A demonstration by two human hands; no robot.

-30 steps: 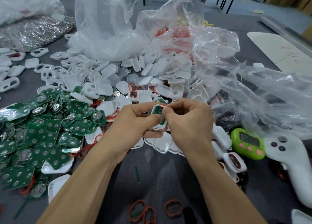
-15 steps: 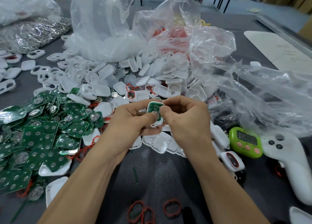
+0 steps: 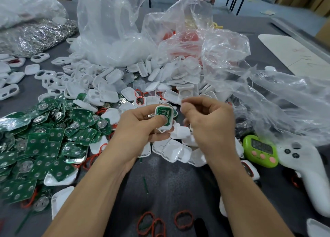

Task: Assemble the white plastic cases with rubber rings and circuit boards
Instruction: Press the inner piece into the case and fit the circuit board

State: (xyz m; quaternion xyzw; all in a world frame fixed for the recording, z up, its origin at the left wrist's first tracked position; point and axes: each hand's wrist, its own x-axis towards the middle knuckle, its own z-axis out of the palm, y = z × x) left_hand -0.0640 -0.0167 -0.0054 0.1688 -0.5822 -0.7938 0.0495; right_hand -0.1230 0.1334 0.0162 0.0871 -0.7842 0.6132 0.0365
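While the left hand (image 3: 141, 127) grips the white case (image 3: 163, 129), thumb pressing its circuit board (image 3: 163, 112), the right hand (image 3: 209, 124) hovers just beside the case, curled and blurred, its hold unclear.

Bare left hand (image 3: 141, 127) and right hand (image 3: 209, 127), nails trimmed short; forearms uncovered to the frame edge.

A single head-worn wide-angle view looks forward and down, close over the table (image 3: 180, 181), its edges seemingly bowed.

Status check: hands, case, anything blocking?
Left hand holds white case, thumb on circuit board. Right hand apart from case, curled, apparently empty. Nothing between hands.
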